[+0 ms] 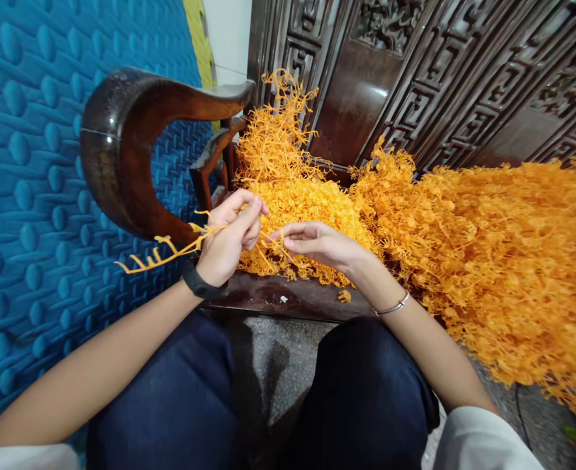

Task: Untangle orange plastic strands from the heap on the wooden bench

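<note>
In the head view, my left hand (236, 232) is closed around an orange plastic stem (170, 254), whose branched end sticks out to the left past the wrist. My right hand (319, 245) is beside it, thumb and fingertips pinched on a thin orange piece (282, 240), too small to make out fully. Right behind both hands lies a heap of small orange plastic pieces (317, 205) on the dark wooden seat. Bare branched orange stems (278, 137) are piled at the far left of that heap.
A large mass of orange artificial flower sprays (503, 254) fills the right side. The bench's curved wooden armrest (116, 150) rises at the left, and its carved backrest (361, 91) stands behind. Blue foam matting (23, 196) lies beyond the armrest. A loose orange piece (344, 296) rests near the seat's front edge.
</note>
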{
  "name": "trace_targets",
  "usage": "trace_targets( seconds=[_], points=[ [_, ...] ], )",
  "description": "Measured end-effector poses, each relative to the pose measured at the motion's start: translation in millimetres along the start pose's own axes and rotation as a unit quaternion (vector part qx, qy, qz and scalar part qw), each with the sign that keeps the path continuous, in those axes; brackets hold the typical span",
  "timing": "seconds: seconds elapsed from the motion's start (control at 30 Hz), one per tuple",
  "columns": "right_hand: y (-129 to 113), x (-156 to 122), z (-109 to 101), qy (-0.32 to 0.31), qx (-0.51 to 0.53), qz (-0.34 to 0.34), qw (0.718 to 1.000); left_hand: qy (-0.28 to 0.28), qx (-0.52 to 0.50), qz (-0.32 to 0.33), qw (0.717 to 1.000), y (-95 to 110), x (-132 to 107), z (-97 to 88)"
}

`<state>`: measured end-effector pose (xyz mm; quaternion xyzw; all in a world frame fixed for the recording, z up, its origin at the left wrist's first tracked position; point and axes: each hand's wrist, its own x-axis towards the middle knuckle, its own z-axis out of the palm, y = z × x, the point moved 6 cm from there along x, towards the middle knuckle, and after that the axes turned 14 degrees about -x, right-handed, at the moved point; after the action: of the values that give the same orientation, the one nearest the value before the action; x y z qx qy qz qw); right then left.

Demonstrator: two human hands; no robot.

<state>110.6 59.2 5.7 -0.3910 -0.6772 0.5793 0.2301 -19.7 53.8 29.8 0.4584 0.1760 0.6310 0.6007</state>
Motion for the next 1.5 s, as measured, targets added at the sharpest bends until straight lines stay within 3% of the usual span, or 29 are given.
trace_targets(
  seconds=[0.07,0.13,0.2,0.27,0.4,0.53,0.6,0.77,0.93,1.07,1.17,1.23,1.3,1.4,1.5],
  points=[
    [0.2,1.3,-7.9,0.062,-0.017,-0.005,0.998,0.010,0.002,-0.016,1.000,1.3,-2.1,-0.3],
    [-5.5,-1.4,-24.1,0.184,-0.049,-0.052,0.980,0.028,0.001,-0.024,0.999,2.5,-4.1,-1.4],
    [-12.8,-10.3,-41.2,0.322,-0.079,-0.102,0.938,0.047,-0.006,-0.026,0.999,1.9,-5.5,-2.2],
    [-18.2,-19.8,-52.5,0.415,-0.109,-0.126,0.895,0.052,-0.018,-0.038,0.998,-2.5,-6.6,-0.6],
    [-23.6,-38.1,-78.0,0.517,-0.137,-0.156,0.830,0.035,-0.039,-0.080,0.995,-13.3,-11.5,6.2],
    [-3.9,-67.7,-129.1,0.650,-0.038,-0.131,0.748,0.083,-0.049,-0.056,0.994,-6.3,-18.9,-0.8],
    [4.1,-73.4,-146.8,0.668,-0.035,-0.132,0.731,0.083,-0.062,-0.060,0.993,-3.0,-20.1,-2.1],
    [5.2,-54.2,-152.5,0.617,-0.167,-0.154,0.753,0.040,-0.108,-0.114,0.987,-1.8,-15.4,5.0],
    [-1.6,-41.0,-140.9,0.558,-0.328,-0.137,0.750,0.042,-0.129,-0.136,0.981,-0.7,-12.6,5.7],
    [-15.2,-42.1,-121.6,0.502,-0.389,-0.151,0.758,0.038,-0.152,-0.151,0.976,-2.3,-12.2,5.4],
    [-25.8,-39.2,-98.0,0.430,-0.326,-0.171,0.824,0.022,-0.166,-0.151,0.974,-1.4,-11.7,5.7],
    [-30.7,-32.1,-74.6,0.329,-0.248,-0.172,0.895,0.011,-0.168,-0.149,0.974,-0.3,-11.8,5.7],
    [-35.9,-25.7,-46.7,0.215,-0.193,-0.166,0.943,0.013,-0.167,-0.154,0.974,-0.4,-12.4,4.9],
    [-44.4,-21.5,-12.9,0.109,-0.177,-0.170,0.963,0.034,-0.167,-0.175,0.970,-3.0,-14.0,3.6],
    [-46.9,-18.2,4.0,0.074,-0.197,-0.176,0.962,0.033,-0.174,-0.196,0.964,-5.3,-15.5,6.7]
  ],
)
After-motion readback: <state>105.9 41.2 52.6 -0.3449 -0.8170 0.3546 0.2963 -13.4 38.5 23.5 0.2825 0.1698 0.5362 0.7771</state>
